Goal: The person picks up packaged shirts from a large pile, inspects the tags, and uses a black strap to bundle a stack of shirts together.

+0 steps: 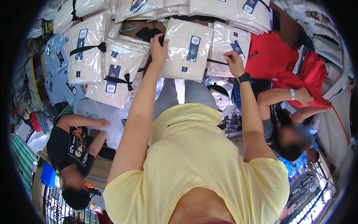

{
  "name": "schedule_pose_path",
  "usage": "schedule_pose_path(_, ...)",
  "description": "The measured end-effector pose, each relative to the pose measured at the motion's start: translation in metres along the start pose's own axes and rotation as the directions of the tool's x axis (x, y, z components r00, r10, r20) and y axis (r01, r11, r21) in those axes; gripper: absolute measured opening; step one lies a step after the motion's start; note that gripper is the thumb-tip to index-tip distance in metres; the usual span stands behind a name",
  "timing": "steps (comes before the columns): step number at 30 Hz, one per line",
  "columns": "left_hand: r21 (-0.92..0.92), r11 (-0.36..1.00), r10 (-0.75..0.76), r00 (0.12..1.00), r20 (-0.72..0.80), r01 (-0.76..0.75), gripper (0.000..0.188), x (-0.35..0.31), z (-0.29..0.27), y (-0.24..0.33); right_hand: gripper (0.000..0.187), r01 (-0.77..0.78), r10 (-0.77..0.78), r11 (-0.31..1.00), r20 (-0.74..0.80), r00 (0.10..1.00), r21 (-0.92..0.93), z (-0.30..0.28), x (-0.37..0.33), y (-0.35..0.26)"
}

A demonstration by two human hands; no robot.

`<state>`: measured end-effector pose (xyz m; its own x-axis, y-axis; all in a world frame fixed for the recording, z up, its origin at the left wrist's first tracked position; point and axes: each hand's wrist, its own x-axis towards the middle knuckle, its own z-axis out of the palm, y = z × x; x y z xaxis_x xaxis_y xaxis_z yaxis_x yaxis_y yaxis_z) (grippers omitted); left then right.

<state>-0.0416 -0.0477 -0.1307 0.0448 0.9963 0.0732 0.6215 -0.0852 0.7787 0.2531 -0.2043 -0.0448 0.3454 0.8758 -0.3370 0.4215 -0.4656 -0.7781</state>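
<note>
In front of me lies a stack of cream folded garments in clear plastic bags (178,41), with dark blue tags on top. My left hand (159,50) is at its left edge, the thumb by the plastic and the fingers closed around black cloth. A bunch of black cloth strips (146,34) lies just beyond those fingers. To the right of the stack, my right hand (235,63) pinches the end of a black cloth strip (217,61). The strip stretches from the stack's right edge across another bagged cream garment (227,44).
Bundles of bagged cream garments tied with black strips (87,48) stand at the left, and more stacks (220,9) line the far side. Red garments (274,54) lie at right, handled by a co-worker (283,123). Another person (72,145) sits at left beside light-blue bagged garments (56,67).
</note>
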Motion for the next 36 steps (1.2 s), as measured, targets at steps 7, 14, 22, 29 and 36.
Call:
schedule_pose_path(7,0.022,0.999,-0.047,0.941,0.334,0.042,0.031,0.008,-0.018,0.005,0.028,-0.026,0.107,0.933,0.208,0.972,-0.360,-0.001,-0.017,0.020)
schedule_pose_path(14,0.110,0.980,0.123,0.939,0.321,-0.166,0.026,0.000,-0.027,-0.009,0.013,0.112,-0.004,0.805,0.184,0.983,-0.583,0.014,-0.020,-0.011)
schedule_pose_path(22,-0.465,0.846,-0.207,0.965,0.161,0.259,0.026,-0.009,-0.009,-0.001,0.021,0.358,-0.279,0.685,0.225,0.934,-0.634,0.009,-0.006,-0.075)
schedule_pose_path(29,-0.458,0.861,-0.172,0.974,0.146,0.220,0.043,-0.031,-0.002,-0.004,0.029,0.416,-0.245,0.875,0.514,0.822,-0.248,0.125,0.097,-0.114)
schedule_pose_path(36,-0.486,0.746,-0.233,0.861,0.451,0.456,0.045,-0.022,-0.019,-0.012,0.021,0.344,-0.239,0.932,0.524,0.818,-0.113,0.183,0.109,-0.104)
